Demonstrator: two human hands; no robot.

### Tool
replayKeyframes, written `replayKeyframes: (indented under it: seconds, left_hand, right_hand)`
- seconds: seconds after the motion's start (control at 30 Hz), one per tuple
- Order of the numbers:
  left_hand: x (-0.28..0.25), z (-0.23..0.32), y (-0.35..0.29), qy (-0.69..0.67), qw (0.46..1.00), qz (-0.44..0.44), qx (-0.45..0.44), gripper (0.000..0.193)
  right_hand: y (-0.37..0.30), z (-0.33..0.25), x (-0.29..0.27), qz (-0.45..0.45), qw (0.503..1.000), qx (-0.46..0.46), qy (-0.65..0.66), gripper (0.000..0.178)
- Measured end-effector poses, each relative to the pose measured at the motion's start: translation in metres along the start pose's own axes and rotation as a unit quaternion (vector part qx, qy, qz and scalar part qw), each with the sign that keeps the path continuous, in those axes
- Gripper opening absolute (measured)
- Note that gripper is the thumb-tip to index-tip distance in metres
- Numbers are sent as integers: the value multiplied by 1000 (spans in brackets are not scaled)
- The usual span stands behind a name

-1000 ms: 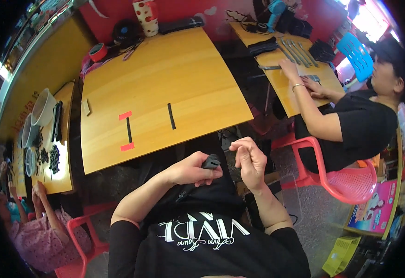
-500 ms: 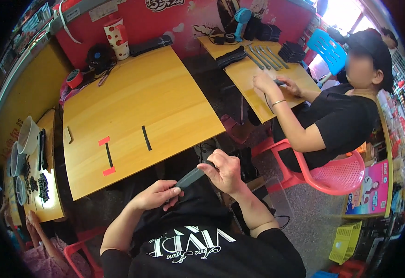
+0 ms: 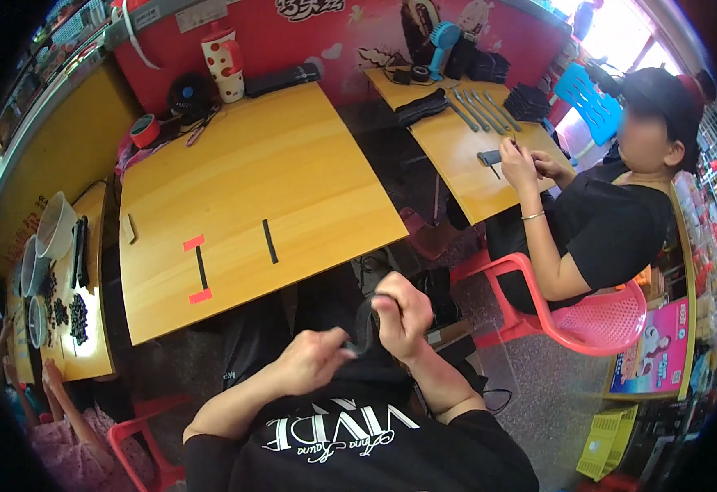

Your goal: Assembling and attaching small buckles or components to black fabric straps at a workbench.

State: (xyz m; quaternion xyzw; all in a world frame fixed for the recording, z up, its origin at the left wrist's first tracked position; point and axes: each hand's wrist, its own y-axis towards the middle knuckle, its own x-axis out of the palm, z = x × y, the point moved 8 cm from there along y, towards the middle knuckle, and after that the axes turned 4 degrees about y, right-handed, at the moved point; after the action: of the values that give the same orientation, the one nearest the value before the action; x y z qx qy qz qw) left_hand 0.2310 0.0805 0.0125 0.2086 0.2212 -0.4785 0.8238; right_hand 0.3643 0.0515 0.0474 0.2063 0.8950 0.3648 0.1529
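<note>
Holding a dark strip [image 3: 364,318] between them, the left hand [image 3: 308,361] and the right hand [image 3: 402,315] work close together over the person's lap, below the near edge of the yellow surface [image 3: 244,180]. The right hand is closed in a fist around the upper part of the strip; the left hand is pinched on its lower end, fingers curled. What exactly the strip is cannot be told; it looks thin, dark and slightly bent between the two grips.

Judging by how things lie, the work on this piece is underway rather than finished: the strip is off the surface and gripped at both ends. On the surface, two other short black strips [image 3: 269,241] lie near the near edge, the left one bracketed by red tape marks [image 3: 194,243], untouched. At the far left of it sit a red tape roll [image 3: 144,129] and a spotted cup [image 3: 222,54].

To the right, another person [image 3: 613,213] on a red chair [image 3: 596,316] handles a small dark piece at a second yellow table [image 3: 457,156] where similar strips lie in a row.
</note>
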Motion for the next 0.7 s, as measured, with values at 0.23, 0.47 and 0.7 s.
replayKeyframes:
  seconds: [0.23, 0.47, 0.7]
  left_hand:
    - [-7, -36, -11, 26, 997, 48, -50, 25]
    - [27, -47, -30, -505, 838, -117, -172, 39]
    - [13, -71, -37, -363, 892, -47, -264, 24]
  right_hand:
    - [-1, 22, -14, -10, 995, 100, -14, 21]
    - [1, 32, -16, 7, 997, 63, 32, 22]
    - [-7, -14, -13, -4, 982, -89, -165, 20]
